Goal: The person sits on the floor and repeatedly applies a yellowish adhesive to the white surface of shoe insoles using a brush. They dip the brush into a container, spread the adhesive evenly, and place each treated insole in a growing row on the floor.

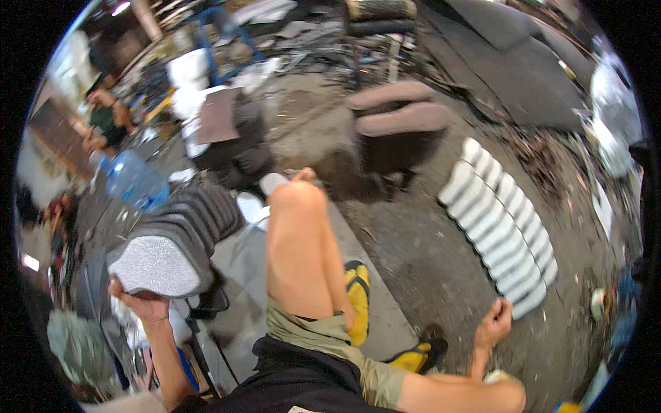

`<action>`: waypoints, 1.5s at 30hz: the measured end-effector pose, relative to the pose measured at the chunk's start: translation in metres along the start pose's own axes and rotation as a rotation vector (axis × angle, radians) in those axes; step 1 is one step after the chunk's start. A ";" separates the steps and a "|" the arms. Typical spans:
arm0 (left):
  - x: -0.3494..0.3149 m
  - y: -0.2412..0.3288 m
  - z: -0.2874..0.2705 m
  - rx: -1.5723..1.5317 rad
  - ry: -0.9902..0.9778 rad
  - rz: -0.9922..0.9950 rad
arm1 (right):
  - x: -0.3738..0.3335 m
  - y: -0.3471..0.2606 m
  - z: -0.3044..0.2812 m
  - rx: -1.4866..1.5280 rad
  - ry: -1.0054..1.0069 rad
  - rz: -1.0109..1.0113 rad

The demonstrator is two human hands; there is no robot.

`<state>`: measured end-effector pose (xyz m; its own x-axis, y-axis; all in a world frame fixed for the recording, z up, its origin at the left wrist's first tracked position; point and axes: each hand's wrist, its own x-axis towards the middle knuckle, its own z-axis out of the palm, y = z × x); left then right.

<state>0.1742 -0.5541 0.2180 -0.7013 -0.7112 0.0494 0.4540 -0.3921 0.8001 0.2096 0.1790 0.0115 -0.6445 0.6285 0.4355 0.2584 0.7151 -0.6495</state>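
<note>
My left hand (143, 304) grips the lower edge of a rounded pad (157, 265) with a speckled light-grey face. That pad is at the near end of a row of similar dark-grey pads (196, 215), packed face to face and running away from me. On the right, my right hand (494, 325) is low over the floor with its fingers curled together. It is beside the near end of a double row of whitish, rounded-edged pieces (506, 227), lined up closely on the ground. Whether the right fingers hold anything is hidden.
Two stacks of dark pieces stand ahead, one with brown tops (399, 118), another under a brown sheet (219, 117). A large clear-blue bottle (136, 180) lies at the left. Black sheeting (509, 65) covers the far right. Another person (107, 117) is at the far left.
</note>
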 end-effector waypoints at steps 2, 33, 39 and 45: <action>-0.007 -0.036 0.081 -0.039 -0.264 -0.092 | -0.002 -0.014 -0.001 0.025 0.018 0.035; -0.113 -0.530 0.221 1.376 -0.987 0.239 | -0.243 0.137 -0.237 0.721 0.997 1.261; -0.123 -0.525 0.220 1.509 -1.045 0.533 | -0.215 0.150 -0.220 0.632 0.897 1.373; -0.125 -0.511 0.231 1.532 -0.956 0.421 | -0.195 0.143 -0.224 0.858 0.872 1.433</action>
<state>-0.0972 -0.1299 -0.0587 -0.9690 0.1351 0.2071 0.2092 0.8945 0.3952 0.5338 0.2272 -0.0271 0.2728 0.6877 -0.6728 -0.3616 -0.5747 -0.7341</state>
